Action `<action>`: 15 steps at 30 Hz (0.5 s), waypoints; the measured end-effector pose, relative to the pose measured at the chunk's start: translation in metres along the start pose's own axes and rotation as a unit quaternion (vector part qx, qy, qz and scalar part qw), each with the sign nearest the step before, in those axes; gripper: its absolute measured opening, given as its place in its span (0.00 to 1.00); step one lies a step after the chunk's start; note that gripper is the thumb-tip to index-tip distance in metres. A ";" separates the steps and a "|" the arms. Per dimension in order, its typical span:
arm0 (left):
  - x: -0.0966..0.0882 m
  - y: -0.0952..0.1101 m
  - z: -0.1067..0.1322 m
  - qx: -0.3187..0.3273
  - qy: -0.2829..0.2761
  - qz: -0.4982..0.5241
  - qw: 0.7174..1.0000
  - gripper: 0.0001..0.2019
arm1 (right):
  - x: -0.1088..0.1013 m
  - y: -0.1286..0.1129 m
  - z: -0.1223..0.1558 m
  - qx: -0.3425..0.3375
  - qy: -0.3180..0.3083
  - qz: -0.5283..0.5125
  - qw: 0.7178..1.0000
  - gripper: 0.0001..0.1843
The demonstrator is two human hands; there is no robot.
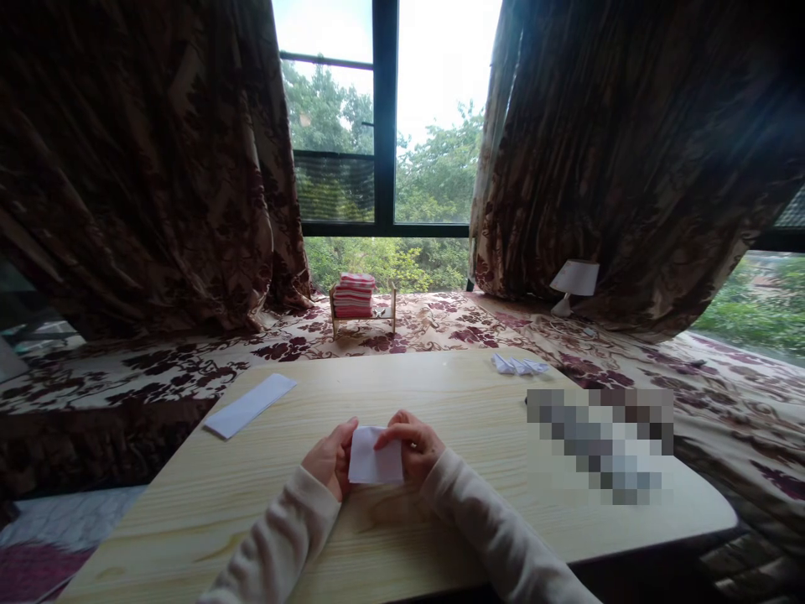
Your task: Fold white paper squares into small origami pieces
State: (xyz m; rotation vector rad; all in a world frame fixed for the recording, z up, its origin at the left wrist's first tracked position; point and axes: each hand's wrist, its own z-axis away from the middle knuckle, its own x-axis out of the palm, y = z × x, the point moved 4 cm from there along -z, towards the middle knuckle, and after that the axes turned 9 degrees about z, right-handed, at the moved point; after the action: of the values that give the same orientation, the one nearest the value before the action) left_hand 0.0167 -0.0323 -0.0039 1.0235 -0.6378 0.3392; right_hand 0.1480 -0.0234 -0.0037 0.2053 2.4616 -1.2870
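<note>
Fingers pinch a small white paper (376, 460) by its side edges. The left hand (328, 461) is on the left edge, the right hand (416, 446) on the right with its index finger laid along the top. Hands low over the surface (478, 403), near centre, forearms angled inward. Far left: long paper strip (250, 405). Far right: folded paper bits (519, 365). Beyond the surface, a small wooden rack (391, 302) holds stacked striped cloths (353, 295).

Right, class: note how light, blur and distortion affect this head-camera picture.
Head view: sky in the window is blown out white, curtains fall dark; the table bows at its edges, wide-angle; a pixelated patch masks its right side; left hand, right hand and white paper are softly lit, sharp.
</note>
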 end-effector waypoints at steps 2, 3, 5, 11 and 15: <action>0.000 0.000 0.000 0.018 0.015 -0.005 1.000 0.11 | 0.000 0.001 0.000 0.001 0.000 0.000 1.000 0.22; -0.001 -0.001 -0.001 0.024 0.017 -0.004 1.000 0.10 | 0.000 0.001 0.000 0.001 0.000 0.002 1.000 0.22; -0.002 -0.002 -0.002 0.033 0.019 -0.007 0.999 0.10 | 0.000 0.001 0.000 0.002 -0.001 0.007 1.000 0.22; -0.006 -0.003 -0.005 0.047 0.011 -0.014 0.999 0.12 | 0.001 0.003 0.000 0.008 -0.002 0.006 1.000 0.22; -0.005 -0.002 -0.005 0.056 0.008 -0.017 0.998 0.12 | 0.002 0.005 0.000 0.013 0.000 0.004 1.000 0.22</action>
State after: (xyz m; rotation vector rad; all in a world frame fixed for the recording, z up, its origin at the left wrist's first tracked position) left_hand 0.0152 -0.0288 -0.0105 1.1372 -0.5909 0.3567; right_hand 0.1477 -0.0207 -0.0078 0.2218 2.4430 -1.3156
